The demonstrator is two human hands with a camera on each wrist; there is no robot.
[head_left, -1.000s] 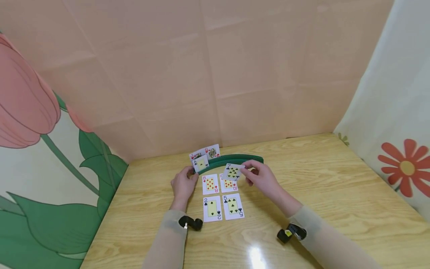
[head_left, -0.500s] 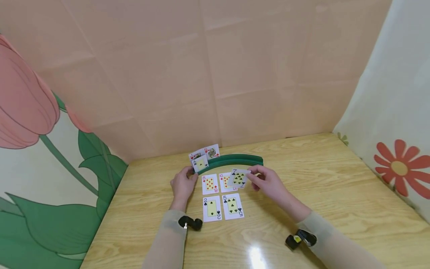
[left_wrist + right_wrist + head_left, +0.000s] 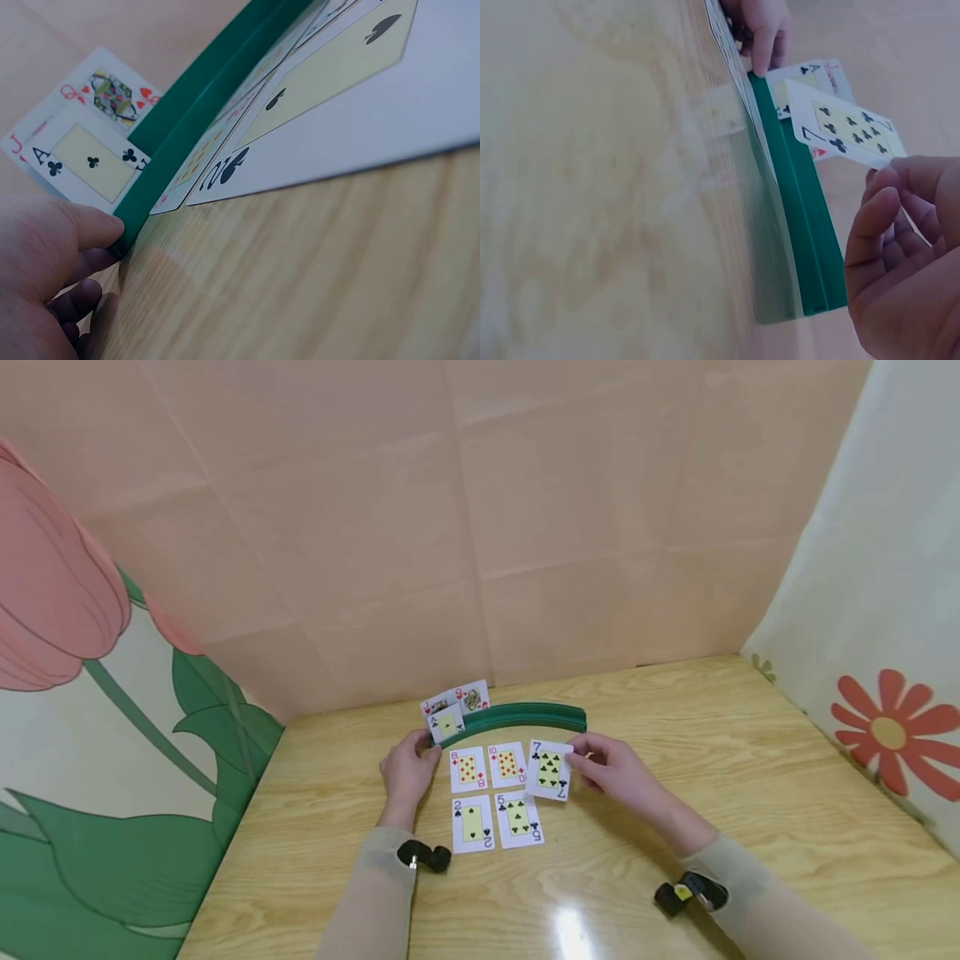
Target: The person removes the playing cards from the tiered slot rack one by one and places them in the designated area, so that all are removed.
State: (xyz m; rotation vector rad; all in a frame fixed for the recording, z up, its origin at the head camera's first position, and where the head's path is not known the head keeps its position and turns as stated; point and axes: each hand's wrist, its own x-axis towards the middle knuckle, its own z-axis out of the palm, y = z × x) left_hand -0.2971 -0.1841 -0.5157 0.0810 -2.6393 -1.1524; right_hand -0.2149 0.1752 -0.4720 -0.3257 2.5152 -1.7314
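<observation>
Right hand [image 3: 607,764] pinched the seven of clubs [image 3: 549,771] by its right edge, between thumb and fingers, face visible to the head camera. From that view the card overlapped the right edge of the ten of diamonds [image 3: 507,765] and the upper corner of the five of clubs [image 3: 518,818]; could not tell whether it touched either. Left hand [image 3: 408,772] gripped the left end of a curved green card holder [image 3: 525,716] with its fingertips. In the holder, at that same end, stood the ace of clubs [image 3: 447,724], with the jack [image 3: 433,705] and queen of hearts [image 3: 474,697] behind it, the ace partly covering the jack. Eight of diamonds [image 3: 467,770] lay face up on the wooden surface [image 3: 300,860], left of the ten; two of spades [image 3: 472,824] lay nearer the person, left of the five. Pink cloth [image 3: 480,527] hung behind; a large tulip print [image 3: 60,577] showed at left, a red flower print [image 3: 892,731] at right.
</observation>
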